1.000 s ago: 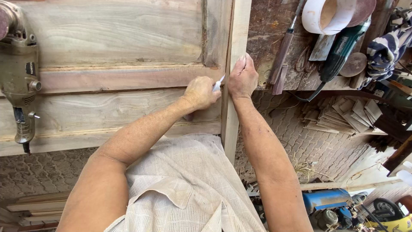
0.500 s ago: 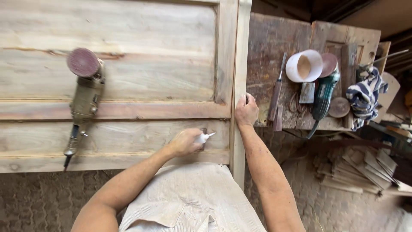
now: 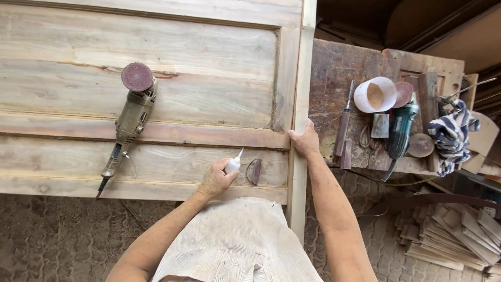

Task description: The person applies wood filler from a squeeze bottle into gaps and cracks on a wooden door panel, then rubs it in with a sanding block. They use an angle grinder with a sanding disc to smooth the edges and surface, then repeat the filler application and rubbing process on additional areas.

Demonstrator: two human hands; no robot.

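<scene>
Small white nozzle-tipped bottle (image 3: 233, 164) in left hand (image 3: 216, 180).

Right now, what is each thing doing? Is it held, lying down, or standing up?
Left hand: closed around the small white bottle.
Small white bottle: held, nozzle pointing up.
Right hand: pressed on the edge strip.
Edge strip: lying against the door panel's side.
Door panel: lying flat.
Sander: lying on the panel, untouched.
Folded sanding disc: resting on the panel.
Green grinder: lying on the workbench.
Striped cloth: crumpled up.
</scene>
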